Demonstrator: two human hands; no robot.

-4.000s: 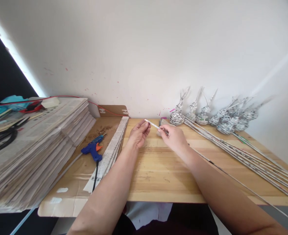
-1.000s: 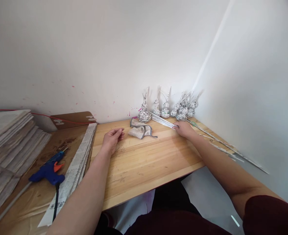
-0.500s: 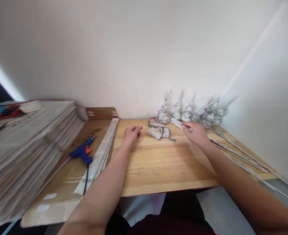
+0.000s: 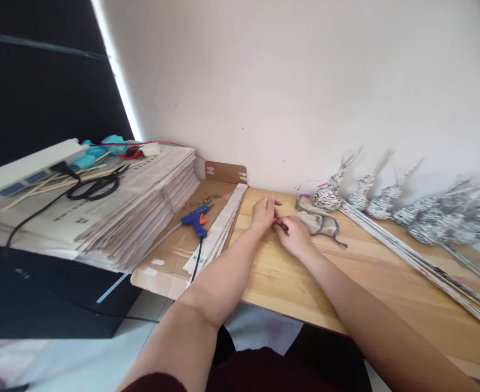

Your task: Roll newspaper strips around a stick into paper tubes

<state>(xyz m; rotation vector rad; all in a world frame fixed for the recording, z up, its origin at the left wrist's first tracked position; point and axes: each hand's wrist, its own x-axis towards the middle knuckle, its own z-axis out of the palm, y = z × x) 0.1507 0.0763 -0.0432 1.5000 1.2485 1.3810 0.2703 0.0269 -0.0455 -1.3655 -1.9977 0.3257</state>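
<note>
Near back edge of tabletop (image 4: 293, 291), your left hand (image 4: 264, 213) and right hand (image 4: 294, 235) meet, fingers loosely bent, hold unclear; cloth (image 4: 320, 223) between right hand and woven figures (image 4: 327, 199), glue gun (image 4: 194, 219) leftward.

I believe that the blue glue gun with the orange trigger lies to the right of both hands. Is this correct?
The side is wrong: the blue glue gun with the orange trigger lies to the left of the left hand and the right hand, as the head view shows.

Passable over table (image 4: 283, 280) between forearms (image 4: 235, 260). Blocked leftward by glue gun (image 4: 194, 220), rightward by cloth (image 4: 318, 221) and rods (image 4: 403, 253).
</note>
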